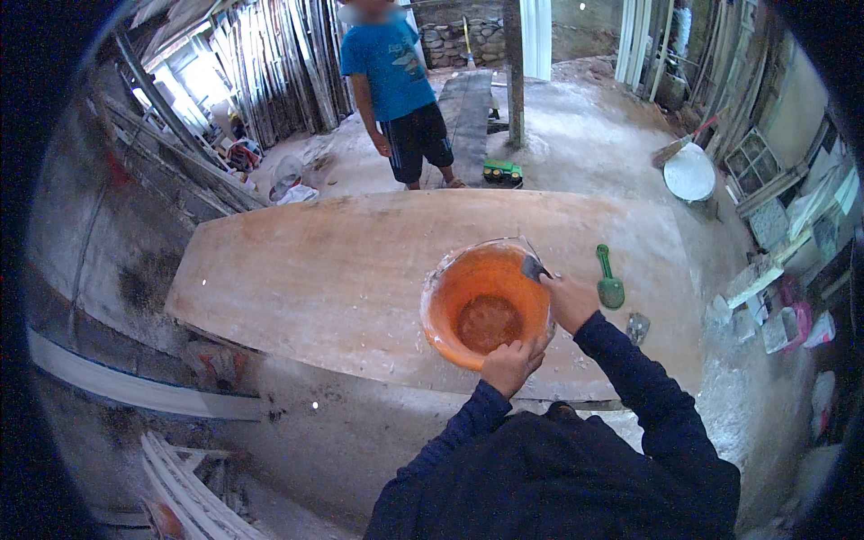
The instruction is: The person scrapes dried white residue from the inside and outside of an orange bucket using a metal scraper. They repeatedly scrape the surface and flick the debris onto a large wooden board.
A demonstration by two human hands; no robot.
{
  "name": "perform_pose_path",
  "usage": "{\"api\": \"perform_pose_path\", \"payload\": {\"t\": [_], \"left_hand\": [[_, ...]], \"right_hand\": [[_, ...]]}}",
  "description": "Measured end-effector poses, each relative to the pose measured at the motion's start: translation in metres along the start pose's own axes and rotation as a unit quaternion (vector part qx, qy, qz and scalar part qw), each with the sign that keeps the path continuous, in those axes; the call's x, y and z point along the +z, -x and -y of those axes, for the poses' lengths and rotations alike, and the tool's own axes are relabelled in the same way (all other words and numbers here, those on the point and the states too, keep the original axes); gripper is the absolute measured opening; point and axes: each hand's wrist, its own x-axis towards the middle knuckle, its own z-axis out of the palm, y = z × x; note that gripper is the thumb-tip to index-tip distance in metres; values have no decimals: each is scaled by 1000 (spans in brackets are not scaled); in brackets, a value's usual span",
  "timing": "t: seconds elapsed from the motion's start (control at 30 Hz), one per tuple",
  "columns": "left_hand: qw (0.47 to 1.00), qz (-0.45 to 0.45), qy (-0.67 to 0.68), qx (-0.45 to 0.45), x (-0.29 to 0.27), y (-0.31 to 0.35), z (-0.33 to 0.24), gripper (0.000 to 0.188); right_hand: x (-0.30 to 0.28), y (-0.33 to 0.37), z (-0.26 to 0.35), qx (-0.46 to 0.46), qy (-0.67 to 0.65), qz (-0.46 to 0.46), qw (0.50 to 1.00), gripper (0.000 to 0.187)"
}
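An orange bucket (447,297) with a whitish, crusted rim stands on the wooden board, its mouth tipped toward me. Its inside looks wet and orange-brown at the bottom. My left hand (513,367) grips the near rim, fingers closed over the edge. In my right hand (573,301) is a scraper with a flat grey blade (535,268), held against the bucket's right inner wall near the rim. To the right of that hand lies a green plastic scoop (610,286). A small grey flat piece (638,328) rests beside my right forearm; its kind I cannot make out.
The pale wooden board (297,261) carries scattered white crumbs. Beyond it stands a person (396,81) in a blue shirt, near a green toy truck (502,173). A post (515,81) rises behind. At right, a white basin (690,173) and a broom (670,153) sit on the floor.
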Motion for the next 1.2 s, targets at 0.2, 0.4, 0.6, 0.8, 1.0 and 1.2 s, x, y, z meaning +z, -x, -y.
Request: {"api": "perform_pose_path", "payload": {"t": [0.2,0.4,0.6,0.8,1.0,1.2], "left_hand": [[1000,12,6,-7,-9,-7,4,32],[1000,13,9,-6,-10,0,6,32],[1000,7,24,1,-11,-8,5,33],[999,30,20,6,-7,1,11,33],[999,35,37,21,-11,-4,14,33],[994,41,86,45,-18,13,29,32]], "right_hand": [[9,-21,5,27,-4,38,999,29],[-21,-12,-3,38,9,93,995,27],[-4,-31,0,24,-3,64,998,26],[-4,-15,-5,8,-13,35,999,22],[1,-21,-7,17,-13,53,998,24],[-31,-18,16,-93,-49,124,987,24]]}}
